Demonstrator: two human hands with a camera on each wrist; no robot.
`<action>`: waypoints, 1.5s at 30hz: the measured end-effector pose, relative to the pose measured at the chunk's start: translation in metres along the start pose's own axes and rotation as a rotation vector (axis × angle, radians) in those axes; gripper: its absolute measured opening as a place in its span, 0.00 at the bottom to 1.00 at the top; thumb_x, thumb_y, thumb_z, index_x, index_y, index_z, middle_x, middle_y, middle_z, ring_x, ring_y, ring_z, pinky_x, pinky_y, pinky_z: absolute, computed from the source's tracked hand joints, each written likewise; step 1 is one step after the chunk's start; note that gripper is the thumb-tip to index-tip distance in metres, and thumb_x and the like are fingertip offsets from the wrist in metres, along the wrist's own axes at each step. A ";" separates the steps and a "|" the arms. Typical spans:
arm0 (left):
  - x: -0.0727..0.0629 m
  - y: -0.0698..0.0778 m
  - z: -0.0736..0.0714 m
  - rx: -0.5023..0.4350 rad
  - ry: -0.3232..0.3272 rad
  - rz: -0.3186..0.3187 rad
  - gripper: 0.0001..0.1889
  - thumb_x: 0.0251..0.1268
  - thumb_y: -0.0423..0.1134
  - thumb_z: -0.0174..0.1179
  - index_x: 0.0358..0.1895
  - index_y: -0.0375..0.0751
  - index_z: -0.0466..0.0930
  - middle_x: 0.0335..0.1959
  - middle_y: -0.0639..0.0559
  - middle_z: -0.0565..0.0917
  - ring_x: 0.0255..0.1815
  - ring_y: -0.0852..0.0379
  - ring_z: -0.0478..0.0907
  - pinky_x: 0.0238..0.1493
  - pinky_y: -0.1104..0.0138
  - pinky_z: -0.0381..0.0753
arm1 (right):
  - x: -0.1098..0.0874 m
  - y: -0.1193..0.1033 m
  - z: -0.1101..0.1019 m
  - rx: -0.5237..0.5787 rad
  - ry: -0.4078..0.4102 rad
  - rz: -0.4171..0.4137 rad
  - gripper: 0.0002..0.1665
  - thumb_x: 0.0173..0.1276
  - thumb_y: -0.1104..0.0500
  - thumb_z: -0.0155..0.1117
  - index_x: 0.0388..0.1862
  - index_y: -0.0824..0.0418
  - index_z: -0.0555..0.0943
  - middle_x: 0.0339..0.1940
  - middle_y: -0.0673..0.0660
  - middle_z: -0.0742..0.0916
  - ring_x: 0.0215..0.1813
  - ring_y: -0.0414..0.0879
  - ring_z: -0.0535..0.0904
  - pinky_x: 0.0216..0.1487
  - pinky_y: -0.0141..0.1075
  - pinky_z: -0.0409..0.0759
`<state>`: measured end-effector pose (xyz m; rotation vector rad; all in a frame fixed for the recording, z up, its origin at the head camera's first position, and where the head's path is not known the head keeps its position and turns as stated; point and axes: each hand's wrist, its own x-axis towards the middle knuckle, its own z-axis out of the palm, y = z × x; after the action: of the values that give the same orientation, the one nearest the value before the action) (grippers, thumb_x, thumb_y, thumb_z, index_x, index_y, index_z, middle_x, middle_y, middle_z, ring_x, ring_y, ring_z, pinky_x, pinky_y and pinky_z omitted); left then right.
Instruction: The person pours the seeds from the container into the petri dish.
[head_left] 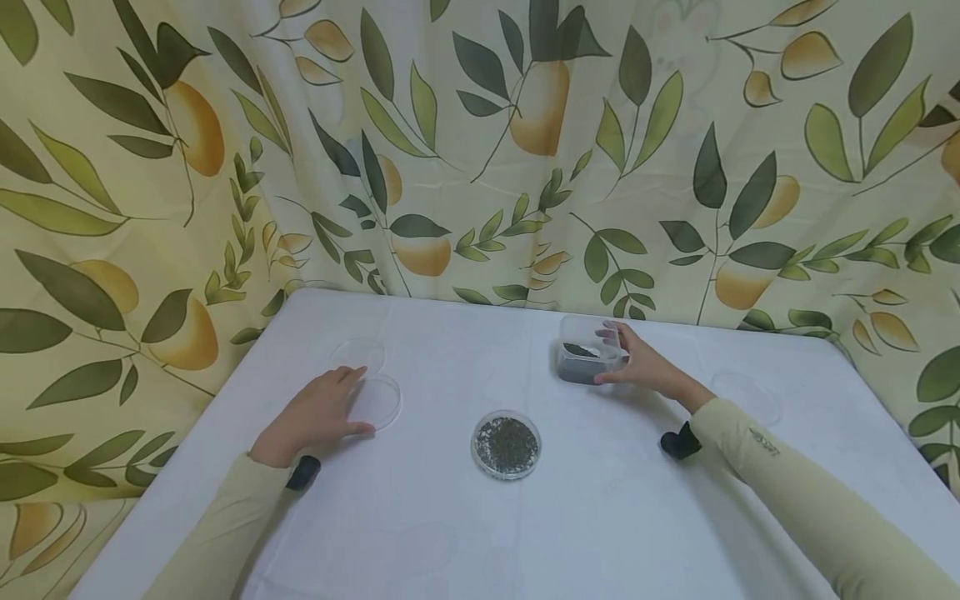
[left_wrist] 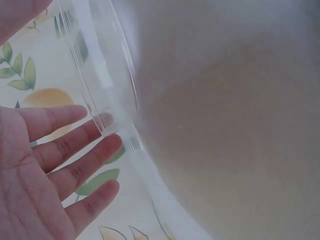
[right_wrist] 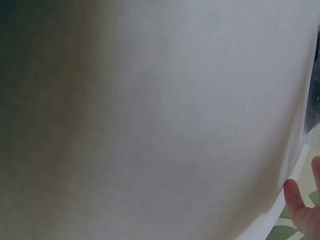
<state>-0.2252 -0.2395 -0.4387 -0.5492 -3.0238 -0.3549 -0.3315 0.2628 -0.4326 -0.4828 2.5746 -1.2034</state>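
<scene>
My left hand (head_left: pixel 318 412) reaches round the near side of a clear round petri dish (head_left: pixel 378 402), its thumb at the front and its fingers at the back. In the left wrist view the fingers are fairly straight and spread, with fingertips (left_wrist: pixel 116 142) right at the dish's clear wall (left_wrist: pixel 107 75). At the back right, my right hand (head_left: pixel 648 362) holds a clear plastic box (head_left: pixel 579 371) by its right side. Dark grains fill its lower part. Only a strip of the box (right_wrist: pixel 314 95) shows in the right wrist view, with fingertips (right_wrist: pixel 292 192) below.
A petri dish (head_left: pixel 507 446) of dark grains lies mid-table between my hands. Another clear round piece (head_left: pixel 358 353) lies behind the left dish. A faint clear lid (head_left: pixel 746 397) lies right of my right forearm. A leaf-patterned curtain (head_left: pixel 480 192) borders the white table (head_left: pixel 585 517).
</scene>
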 end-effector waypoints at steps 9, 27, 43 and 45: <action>0.001 0.009 -0.002 -0.033 -0.031 -0.007 0.50 0.44 0.58 0.70 0.67 0.31 0.62 0.57 0.35 0.73 0.57 0.38 0.72 0.59 0.49 0.71 | 0.003 -0.003 -0.003 -0.009 -0.012 -0.018 0.62 0.51 0.58 0.75 0.73 0.67 0.43 0.73 0.68 0.61 0.75 0.66 0.49 0.69 0.62 0.54; 0.002 0.010 -0.001 0.011 -0.016 -0.012 0.48 0.43 0.61 0.69 0.63 0.29 0.67 0.56 0.36 0.75 0.57 0.39 0.73 0.58 0.50 0.71 | -0.001 0.001 -0.004 -0.030 0.073 -0.077 0.57 0.48 0.60 0.76 0.71 0.67 0.51 0.67 0.70 0.68 0.71 0.69 0.57 0.66 0.62 0.59; 0.001 0.011 -0.001 0.036 -0.003 -0.015 0.47 0.42 0.61 0.69 0.60 0.29 0.70 0.54 0.36 0.76 0.55 0.40 0.74 0.58 0.51 0.72 | -0.004 -0.005 -0.003 -0.040 0.107 -0.097 0.55 0.46 0.59 0.78 0.68 0.69 0.55 0.65 0.71 0.70 0.68 0.68 0.63 0.65 0.58 0.65; 0.001 0.012 -0.002 0.036 -0.006 -0.021 0.47 0.42 0.61 0.69 0.60 0.28 0.70 0.54 0.36 0.76 0.55 0.39 0.74 0.58 0.50 0.71 | -0.005 -0.008 -0.002 -0.048 0.116 -0.105 0.55 0.46 0.60 0.78 0.68 0.69 0.56 0.65 0.71 0.70 0.67 0.69 0.64 0.64 0.58 0.66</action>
<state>-0.2222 -0.2288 -0.4341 -0.5168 -3.0371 -0.2992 -0.3264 0.2611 -0.4249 -0.5819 2.7113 -1.2405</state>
